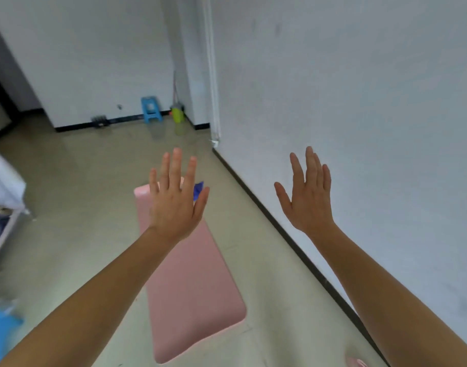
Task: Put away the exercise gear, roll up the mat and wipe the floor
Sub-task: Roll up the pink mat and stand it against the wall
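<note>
Head view, left hand (174, 200): raised on an outstretched arm, back toward the camera, fingers straight and spread, nothing held.
Right hand (307, 197): likewise raised, fingers straight, nothing held.
Mat (192, 287): laid flat and unrolled on the floor (81, 194), beside the wall (359, 115).
Blue object (198, 188): seen at the mat's far end, partly hidden.

Bare floor (94, 181) (wall (359, 128) rightward)

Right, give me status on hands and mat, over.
Left hand open, empty. Right hand open, empty. Pink mat flat on floor, unrolled. Blue item at its far end.

Blue stool (151, 109), white wall (359, 88), black baseboard (279, 225)
</note>
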